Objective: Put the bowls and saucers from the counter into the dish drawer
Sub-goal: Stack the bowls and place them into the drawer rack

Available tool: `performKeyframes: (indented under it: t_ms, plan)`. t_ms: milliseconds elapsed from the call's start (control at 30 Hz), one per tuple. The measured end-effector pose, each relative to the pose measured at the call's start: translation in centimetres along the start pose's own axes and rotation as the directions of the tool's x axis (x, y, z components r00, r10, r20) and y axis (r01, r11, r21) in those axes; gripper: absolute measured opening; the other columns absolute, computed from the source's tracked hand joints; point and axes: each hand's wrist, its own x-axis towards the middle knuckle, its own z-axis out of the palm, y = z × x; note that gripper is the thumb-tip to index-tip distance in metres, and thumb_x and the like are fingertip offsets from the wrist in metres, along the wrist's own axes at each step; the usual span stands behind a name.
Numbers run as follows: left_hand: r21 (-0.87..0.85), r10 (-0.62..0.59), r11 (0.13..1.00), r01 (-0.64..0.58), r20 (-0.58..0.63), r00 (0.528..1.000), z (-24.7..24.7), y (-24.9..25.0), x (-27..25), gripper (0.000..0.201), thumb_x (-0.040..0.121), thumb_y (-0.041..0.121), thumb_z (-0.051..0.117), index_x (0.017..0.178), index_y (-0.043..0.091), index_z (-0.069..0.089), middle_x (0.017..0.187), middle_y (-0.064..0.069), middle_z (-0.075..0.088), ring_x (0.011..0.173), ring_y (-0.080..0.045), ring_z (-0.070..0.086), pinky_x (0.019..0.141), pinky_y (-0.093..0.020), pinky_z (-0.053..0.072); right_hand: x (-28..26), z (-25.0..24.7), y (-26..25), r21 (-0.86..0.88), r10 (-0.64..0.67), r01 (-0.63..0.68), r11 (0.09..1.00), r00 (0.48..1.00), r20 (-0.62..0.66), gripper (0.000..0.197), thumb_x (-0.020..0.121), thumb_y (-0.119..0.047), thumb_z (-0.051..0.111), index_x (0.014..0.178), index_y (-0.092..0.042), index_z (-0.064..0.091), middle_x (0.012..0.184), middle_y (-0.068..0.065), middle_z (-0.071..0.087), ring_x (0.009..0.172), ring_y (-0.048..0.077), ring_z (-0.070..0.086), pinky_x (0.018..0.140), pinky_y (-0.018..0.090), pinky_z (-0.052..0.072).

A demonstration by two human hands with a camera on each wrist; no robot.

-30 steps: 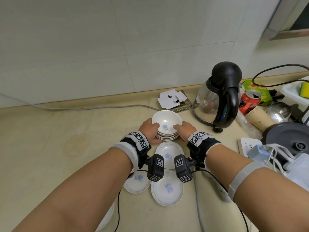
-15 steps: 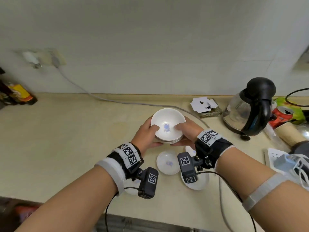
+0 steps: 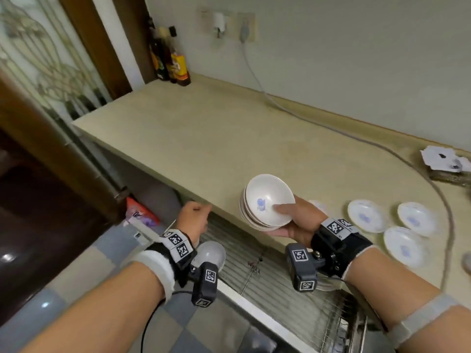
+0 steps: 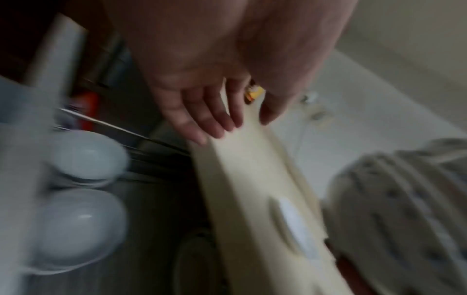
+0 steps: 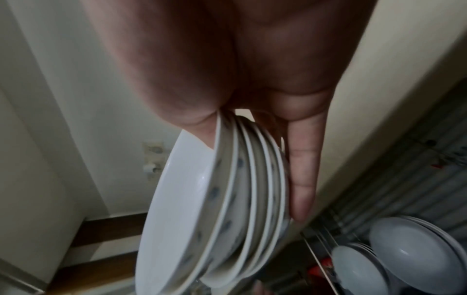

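A stack of several white bowls (image 3: pixel 267 202) with blue motifs is tilted above the counter's front edge. My right hand (image 3: pixel 279 217) alone grips it, thumb inside the top bowl and fingers under the stack. The right wrist view shows the stacked bowl rims (image 5: pixel 227 199) pinched between thumb and a straight finger (image 5: pixel 303 169). My left hand (image 3: pixel 195 217) is free at the counter edge, above the open dish drawer (image 3: pixel 254 266); its fingers (image 4: pixel 215 123) look relaxed and hold nothing. Three saucers (image 3: pixel 367 219) lie on the counter at right.
The drawer's wire rack holds white bowls (image 4: pixel 85 155) (image 5: pixel 414 253) at its left end. A grey cable (image 3: pixel 331 128) runs across the beige counter (image 3: pixel 204 138). Bottles (image 3: pixel 175 64) stand in the far left corner. Paper tags (image 3: pixel 443 159) lie at the right.
Both hands held the bowl stack over the counter before. My left hand has let go and dropped left toward the drawer. The right hand carries the stack tilted to the counter edge.
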Motion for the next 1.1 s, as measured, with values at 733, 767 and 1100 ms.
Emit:
performKeyframes:
  t_ms: [733, 767, 1100]
  plan:
    - [-0.246, -0.482, 0.829, 0.502, 0.143, 0.865, -3.5, -15.3, 2.6, 0.064, 0.078, 0.021, 0.072, 0.135, 0.026, 0.045, 0.113, -0.021, 0.071, 0.082, -0.035, 0.077, 0.067, -0.052, 0.062, 10.4, -1.1, 17.8, -0.162, 0.536, -0.565, 0.809, 0.822, -0.191, 0.044, 0.091, -0.002, 0.060, 0.132, -0.014, 0.050, 0.135, 0.020, 0.056, 0.120, 0.046, 0.056, 0.089, 0.062, 0.053]
    - [-0.238, -0.476, 0.832, 0.501, 0.155, 0.866, -3.6, -15.2, 2.4, 0.064, 0.076, 0.022, 0.072, 0.135, 0.023, 0.046, 0.113, -0.021, 0.071, 0.087, -0.036, 0.076, 0.067, -0.049, 0.062, 10.9, -1.2, 18.5, -0.154, 0.554, -0.585, 0.797, 0.808, -0.203, 0.038, 0.093, -0.001, 0.058, 0.128, -0.013, 0.051, 0.135, 0.021, 0.055, 0.121, 0.046, 0.054, 0.091, 0.062, 0.052]
    - [-0.232, -0.468, 0.845, 0.482, 0.114, 0.876, -3.5, -15.2, 1.7, 0.021, 0.085, 0.018, 0.063, 0.106, 0.022, 0.061, 0.101, -0.016, 0.074, 0.095, -0.037, 0.073, 0.076, -0.049, 0.062, 17.1, -2.9, 28.2, -0.124, 0.624, -0.653, 0.747, 0.754, -0.206, 0.055, 0.094, -0.003, 0.051, 0.143, -0.025, 0.043, 0.145, 0.018, 0.048, 0.123, 0.049, 0.052, 0.060, 0.054, 0.061]
